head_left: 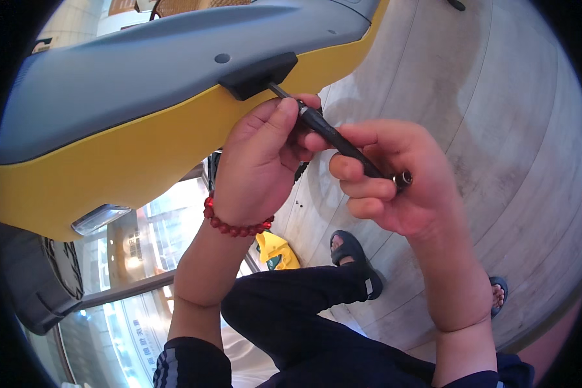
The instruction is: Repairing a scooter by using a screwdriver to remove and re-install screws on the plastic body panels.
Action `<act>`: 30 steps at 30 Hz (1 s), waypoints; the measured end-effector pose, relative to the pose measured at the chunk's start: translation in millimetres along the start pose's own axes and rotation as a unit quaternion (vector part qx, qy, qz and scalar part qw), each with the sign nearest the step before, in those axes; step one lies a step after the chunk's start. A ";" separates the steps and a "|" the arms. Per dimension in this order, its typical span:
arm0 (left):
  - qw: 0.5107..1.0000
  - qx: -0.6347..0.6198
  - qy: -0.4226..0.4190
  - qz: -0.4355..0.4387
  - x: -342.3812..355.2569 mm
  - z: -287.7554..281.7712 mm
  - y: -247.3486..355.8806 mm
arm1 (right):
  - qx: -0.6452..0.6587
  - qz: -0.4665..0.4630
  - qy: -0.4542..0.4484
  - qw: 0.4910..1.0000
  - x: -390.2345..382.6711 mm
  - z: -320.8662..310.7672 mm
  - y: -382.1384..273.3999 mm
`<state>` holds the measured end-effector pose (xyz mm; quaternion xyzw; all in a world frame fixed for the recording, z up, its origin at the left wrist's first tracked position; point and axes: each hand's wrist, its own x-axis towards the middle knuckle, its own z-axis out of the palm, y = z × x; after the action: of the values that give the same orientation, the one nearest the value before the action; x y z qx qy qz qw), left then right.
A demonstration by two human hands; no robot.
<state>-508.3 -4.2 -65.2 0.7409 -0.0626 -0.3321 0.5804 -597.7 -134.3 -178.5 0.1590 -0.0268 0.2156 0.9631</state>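
Note:
A screwdriver (333,138) with a black handle slants across the upper middle of the view. Its metal shaft reaches a black block-like fitting (258,76) on the side of a large grey-blue and yellow body; whether the tip sits inside cannot be seen. My left hand (265,145), with a red bead bracelet on the wrist, pinches the tool where shaft and handle meet. Around the rear of the handle curl the fingers of my right hand (394,171), and the handle's round metal end shows by the palm.
The body's yellow lower panel (136,145) carries a clear lamp-like piece (101,218), with a dark wheel (61,265) below. A window pane (136,323) stands at the lower left. Near my sandalled foot (355,262), a yellow item (278,251) lies on the wood-plank floor (498,149).

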 end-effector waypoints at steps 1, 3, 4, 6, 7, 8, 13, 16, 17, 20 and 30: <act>1.000 -0.004 -0.004 0.008 0.3 0.4 -0.2 | -0.060 -0.031 0.032 0.997 0.2 3.2 0.9; 1.000 -0.013 -0.005 0.021 -0.1 1.0 -0.9 | -0.202 -0.110 0.094 0.969 -4.1 13.8 5.1; 1.000 -0.017 -0.003 0.026 -0.4 1.3 -1.5 | -0.266 -0.158 0.107 0.945 -9.5 20.6 7.7; 0.999 -0.028 0.003 0.032 -0.5 2.1 -2.8 | -0.514 -0.242 0.175 0.804 -27.2 35.9 15.4; 0.999 -0.033 0.007 0.032 -0.3 2.8 -3.5 | -0.607 -0.264 0.213 0.718 -34.0 41.8 20.0; 0.999 -0.040 0.013 0.028 -0.5 4.0 -4.1 | -0.707 -0.291 0.226 0.604 -38.3 45.8 25.6; 0.999 -0.020 0.004 0.048 4.6 8.9 -8.0 | -0.877 -0.312 0.271 0.245 -28.1 40.8 34.6; 0.998 -0.033 0.005 0.052 6.9 8.6 -10.1 | -0.789 -0.317 0.249 0.465 -16.4 35.9 31.9; 0.998 -0.038 0.000 0.050 7.9 7.8 -10.8 | -0.698 -0.294 0.250 0.604 -16.3 34.6 28.7; 0.997 -0.051 -0.017 0.057 10.3 5.0 -13.8 | -0.444 -0.135 0.237 0.854 -20.0 30.6 20.6; 0.996 -0.031 -0.003 0.085 12.7 6.4 -20.7 | -0.660 -0.296 0.273 0.634 -8.9 17.8 39.5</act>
<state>-508.2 -8.9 -89.9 0.7133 -0.1169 -0.2860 0.6291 -622.2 -109.7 -151.1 -0.5860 0.1511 -0.1231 0.7865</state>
